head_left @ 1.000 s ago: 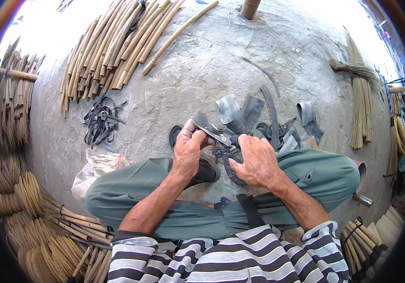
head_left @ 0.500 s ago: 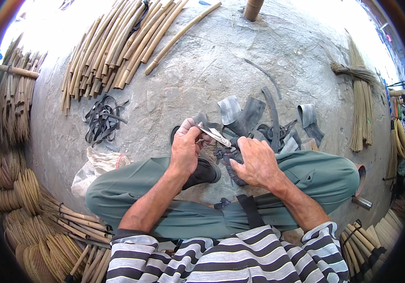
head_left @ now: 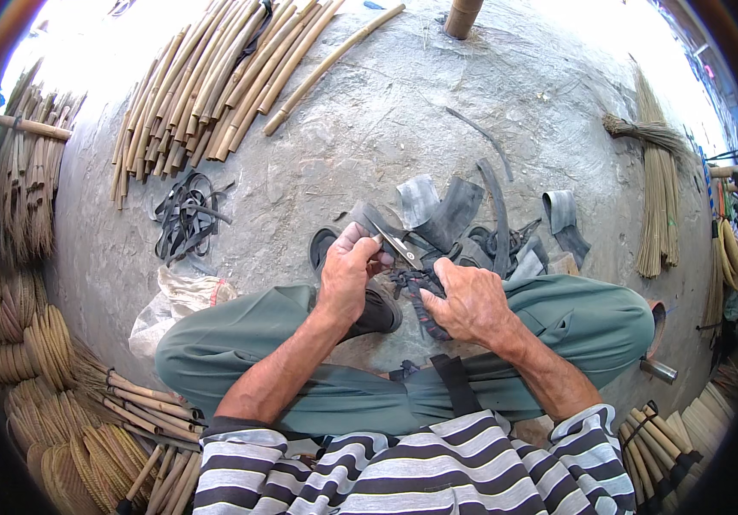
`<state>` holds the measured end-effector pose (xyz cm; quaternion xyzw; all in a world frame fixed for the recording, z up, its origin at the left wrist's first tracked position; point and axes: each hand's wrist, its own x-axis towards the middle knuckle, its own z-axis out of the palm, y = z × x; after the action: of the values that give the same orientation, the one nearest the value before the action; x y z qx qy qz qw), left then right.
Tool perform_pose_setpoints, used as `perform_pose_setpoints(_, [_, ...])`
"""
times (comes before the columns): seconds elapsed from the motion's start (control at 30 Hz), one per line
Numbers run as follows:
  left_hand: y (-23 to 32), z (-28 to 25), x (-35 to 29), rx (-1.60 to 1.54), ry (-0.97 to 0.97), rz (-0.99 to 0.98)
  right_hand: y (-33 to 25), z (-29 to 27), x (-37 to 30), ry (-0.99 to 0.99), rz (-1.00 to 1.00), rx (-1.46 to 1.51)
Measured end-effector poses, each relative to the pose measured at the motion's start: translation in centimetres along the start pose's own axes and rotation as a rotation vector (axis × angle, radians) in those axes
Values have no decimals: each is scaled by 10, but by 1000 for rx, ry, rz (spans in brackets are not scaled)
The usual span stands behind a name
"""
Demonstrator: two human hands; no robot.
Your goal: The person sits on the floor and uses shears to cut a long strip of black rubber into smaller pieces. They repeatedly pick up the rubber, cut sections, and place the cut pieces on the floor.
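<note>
My right hand (head_left: 472, 300) is closed round the dark wrapped handles of a pair of scissors (head_left: 404, 252). Their silvery blades point up and left, toward my left hand (head_left: 351, 268). The fingers of that hand pinch a dark grey rubber strip (head_left: 370, 216), which lies across the blades. How far the blades have cut into it is hard to make out. Below my hands, between my bent legs, part of a dark shoe (head_left: 377, 311) shows.
Rubber pieces (head_left: 453, 211) lie just beyond my hands, and a tangle of black strips (head_left: 187, 219) on the left. Bamboo poles (head_left: 214, 81) are piled at the far left. A broom-like bundle (head_left: 656, 202) lies at the right. A white sack (head_left: 187, 294) sits by my left knee.
My left hand has shifted slightly to the right, and more of the rubber strip shows above its fingers. The scissor blades have turned a little and less of them shows.
</note>
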<state>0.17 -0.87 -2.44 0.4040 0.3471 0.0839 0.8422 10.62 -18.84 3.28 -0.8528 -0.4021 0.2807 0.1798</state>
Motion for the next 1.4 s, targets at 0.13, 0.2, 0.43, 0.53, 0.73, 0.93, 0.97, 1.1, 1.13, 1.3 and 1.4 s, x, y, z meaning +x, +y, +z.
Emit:
perform_pose_setpoints(0.13, [6, -5, 6, -93, 24, 4, 3, 2, 0, -8, 3, -29])
perform_pose_setpoints(0.2, [8, -7, 8, -127, 73, -3, 4, 5, 1, 38, -44, -52])
perform_pose_setpoints(0.43, [-4, 4, -2, -38, -17, 89, 10, 11, 3, 277, -197, -169])
perform_pose_setpoints(0.53, [-5, 5, -3, -25, -52, 97, 8, 10, 2, 223, -152, -123])
perform_pose_setpoints(0.73, [1, 1, -1, 4, -24, 54, 2, 4, 1, 48, -35, -62])
perform_pose_setpoints(0.93, [3, -2, 4, -54, 40, -12, 3, 3, 0, 2, -28, -57])
perform_pose_setpoints(0.97, [3, -4, 6, -76, 59, -12, 3, 3, 0, -4, -28, -74])
perform_pose_setpoints(1.1, [4, -11, 10, -88, 76, 5, 5, 9, 2, 69, -77, -110])
perform_pose_setpoints(1.13, [3, -11, 10, -91, 88, 2, 7, 10, 2, 131, -123, -140])
perform_pose_setpoints(1.3, [-6, -3, 1, -45, -9, 64, 11, 12, 2, 220, -158, -172])
perform_pose_setpoints(1.4, [-4, 2, -1, 2, -33, 77, 11, 11, 2, 200, -148, -152])
